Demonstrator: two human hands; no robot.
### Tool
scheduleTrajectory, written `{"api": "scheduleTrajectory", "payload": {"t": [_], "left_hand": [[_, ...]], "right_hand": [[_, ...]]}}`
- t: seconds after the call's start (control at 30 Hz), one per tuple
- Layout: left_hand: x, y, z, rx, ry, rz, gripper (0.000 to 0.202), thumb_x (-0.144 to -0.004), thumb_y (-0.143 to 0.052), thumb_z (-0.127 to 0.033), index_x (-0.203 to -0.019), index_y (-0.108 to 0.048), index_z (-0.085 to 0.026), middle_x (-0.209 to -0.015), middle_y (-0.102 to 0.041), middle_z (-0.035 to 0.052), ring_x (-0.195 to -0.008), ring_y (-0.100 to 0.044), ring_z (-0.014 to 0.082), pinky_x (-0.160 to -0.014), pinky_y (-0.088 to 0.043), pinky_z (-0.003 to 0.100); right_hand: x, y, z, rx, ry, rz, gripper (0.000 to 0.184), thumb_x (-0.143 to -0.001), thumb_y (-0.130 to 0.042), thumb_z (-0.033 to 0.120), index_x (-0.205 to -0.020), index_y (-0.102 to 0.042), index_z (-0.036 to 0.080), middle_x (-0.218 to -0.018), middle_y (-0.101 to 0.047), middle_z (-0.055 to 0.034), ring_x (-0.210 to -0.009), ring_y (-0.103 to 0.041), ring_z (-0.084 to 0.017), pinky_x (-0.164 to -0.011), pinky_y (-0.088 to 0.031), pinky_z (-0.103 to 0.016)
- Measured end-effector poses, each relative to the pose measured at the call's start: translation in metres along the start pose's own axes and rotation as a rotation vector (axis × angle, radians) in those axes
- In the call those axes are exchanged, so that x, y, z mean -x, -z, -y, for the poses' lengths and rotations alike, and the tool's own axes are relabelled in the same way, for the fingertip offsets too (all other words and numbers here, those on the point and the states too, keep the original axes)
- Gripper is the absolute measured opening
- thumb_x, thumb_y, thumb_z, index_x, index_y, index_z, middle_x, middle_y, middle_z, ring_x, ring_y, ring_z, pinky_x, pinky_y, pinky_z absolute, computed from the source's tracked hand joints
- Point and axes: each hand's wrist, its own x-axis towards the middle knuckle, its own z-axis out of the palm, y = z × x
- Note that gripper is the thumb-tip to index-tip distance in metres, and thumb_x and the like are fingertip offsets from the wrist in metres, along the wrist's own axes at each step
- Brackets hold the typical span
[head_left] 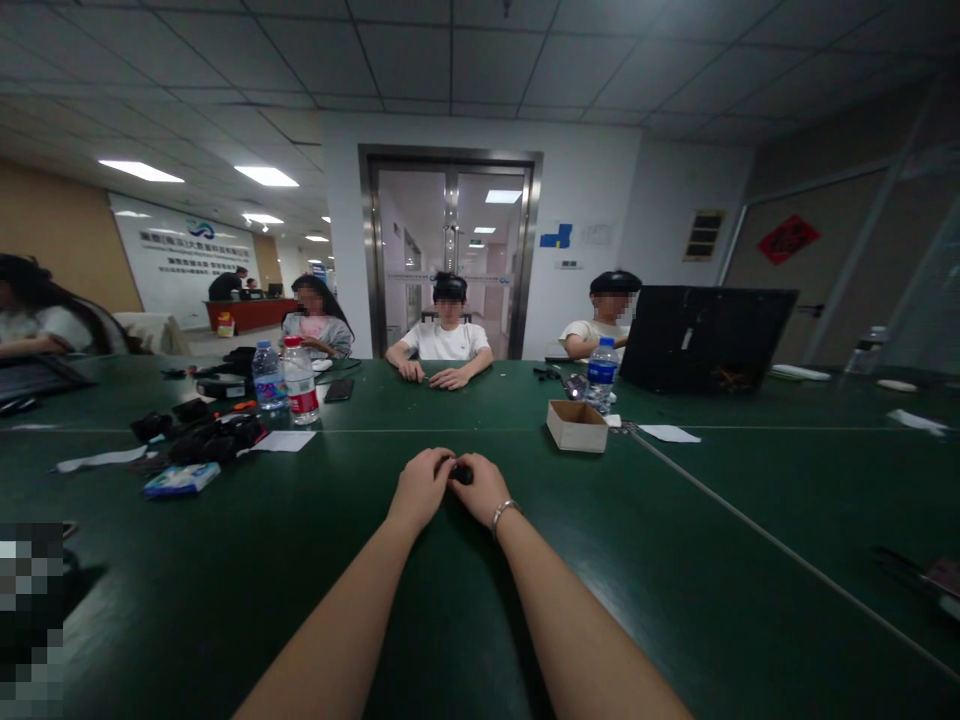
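Forearms (pixel 352 610) are extended, a black object (pixel 462 474) gripped by left hand (pixel 424 484) and right hand (pixel 484 486); beyond, across open glossy surface (pixel 454 630), a square-edged box (pixel 581 436) is set.

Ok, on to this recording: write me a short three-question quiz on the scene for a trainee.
1. Fill in: between the left hand and the right hand is a small ____ object.
2. True or false: the bracelet is at the right hand's wrist.
3. What colour is the cap on the bottle just behind the small open box? A) red B) blue C) green

Key: 1. black; 2. true; 3. B.
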Motion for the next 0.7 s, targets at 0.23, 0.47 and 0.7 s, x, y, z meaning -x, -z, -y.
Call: {"api": "scheduleTrajectory", "payload": {"t": [0.23, 0.47, 0.7], "left_hand": [[-0.006, -0.008, 0.03, 0.366, 0.261, -0.031, 0.023, -0.079, -0.052, -0.035, -0.088, -0.063, -0.017, -0.083, -0.063, 0.0051, -0.073, -0.06, 0.0147, -0.06, -0.052, 0.023], [-0.01, -0.001, 0.037, 0.373, 0.37, -0.145, 0.035, -0.076, -0.051, -0.047, -0.078, -0.063, -0.014, -0.071, -0.061, 0.0047, -0.063, -0.059, 0.014, -0.056, -0.05, 0.023], [-0.009, -0.005, 0.037, 0.343, 0.291, -0.051, 0.037, -0.075, -0.051, -0.05, -0.079, -0.063, -0.015, -0.069, -0.06, 0.0036, -0.061, -0.056, 0.0128, -0.053, -0.047, 0.022]], "right_hand": [[0.002, -0.001, 0.006, 0.012, 0.032, 0.006, 0.013, -0.069, -0.062, 0.013, -0.081, -0.061, 0.018, -0.083, -0.054, -0.0025, -0.076, -0.052, -0.015, -0.068, -0.04, -0.025], [0.003, 0.002, 0.002, -0.004, -0.007, -0.046, 0.016, -0.066, -0.064, 0.01, -0.079, -0.057, 0.017, -0.085, -0.048, -0.0005, -0.074, -0.049, -0.013, -0.067, -0.04, -0.025], [0.001, -0.001, -0.002, -0.012, -0.008, -0.013, 0.02, -0.064, -0.067, 0.01, -0.081, -0.06, 0.018, -0.085, -0.047, -0.0004, -0.075, -0.049, -0.013, -0.069, -0.04, -0.025]]}}
